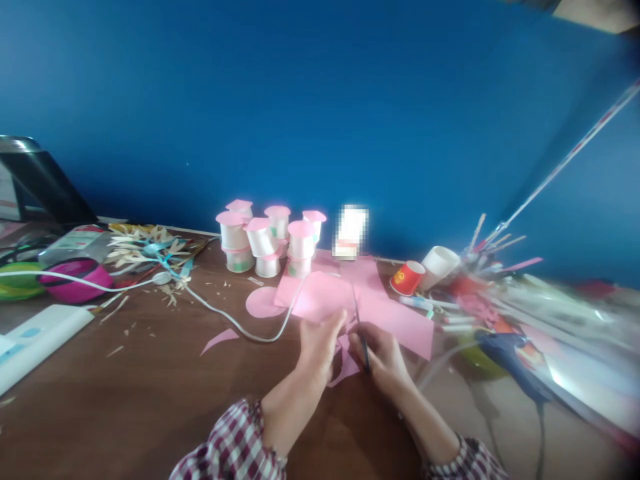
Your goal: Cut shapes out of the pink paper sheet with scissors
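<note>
While left hand (317, 343) overlaps pink paper (325, 293), right hand (384, 357) partly hides scissors (365, 350).

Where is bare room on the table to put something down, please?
The brown wooden tabletop is mostly bare between the long white power strip and left hand. Crowded: right, around the dark-blue glue gun; behind, at the pink-topped white cups.

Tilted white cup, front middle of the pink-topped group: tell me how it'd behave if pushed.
The tilted cup would probably topple easily, since it leans atop another pink-topped cup. Its papery look suggests it is light. The thin-looking pink top may bend if its edge catches.
</note>
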### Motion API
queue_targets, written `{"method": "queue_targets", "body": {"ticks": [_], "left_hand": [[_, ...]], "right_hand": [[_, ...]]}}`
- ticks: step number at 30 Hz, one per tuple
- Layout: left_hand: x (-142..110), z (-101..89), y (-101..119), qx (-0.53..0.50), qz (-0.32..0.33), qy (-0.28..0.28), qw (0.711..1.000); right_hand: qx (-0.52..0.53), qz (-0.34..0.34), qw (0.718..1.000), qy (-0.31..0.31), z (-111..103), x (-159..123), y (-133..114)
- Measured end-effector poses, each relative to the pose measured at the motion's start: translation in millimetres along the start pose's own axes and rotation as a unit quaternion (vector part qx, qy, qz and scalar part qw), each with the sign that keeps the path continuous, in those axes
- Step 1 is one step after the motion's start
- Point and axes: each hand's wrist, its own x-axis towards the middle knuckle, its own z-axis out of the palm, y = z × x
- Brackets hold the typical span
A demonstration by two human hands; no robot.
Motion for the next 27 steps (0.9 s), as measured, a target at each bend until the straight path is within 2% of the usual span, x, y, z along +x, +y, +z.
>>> {"method": "queue_targets", "body": {"ticks": [7, 17, 27], "left_hand": [[-5, 4.6, 6, 0.02, -0.034, 0.022, 0.999], [-1, -0.8, -5, 0.033, -0.008, -0.004, 0.999], [1, -2.0, -8, 0.028, -0.004, -0.005, 1.0]], "right_hand": [[0.004, 0.001, 1.0, -0.006, 1, -1, 1], [0.08, 0.036, 0.996, -0.005, 3, -1, -3], [0.089, 0.032, 0.995, -0.007, 3, -1, -3]]}}
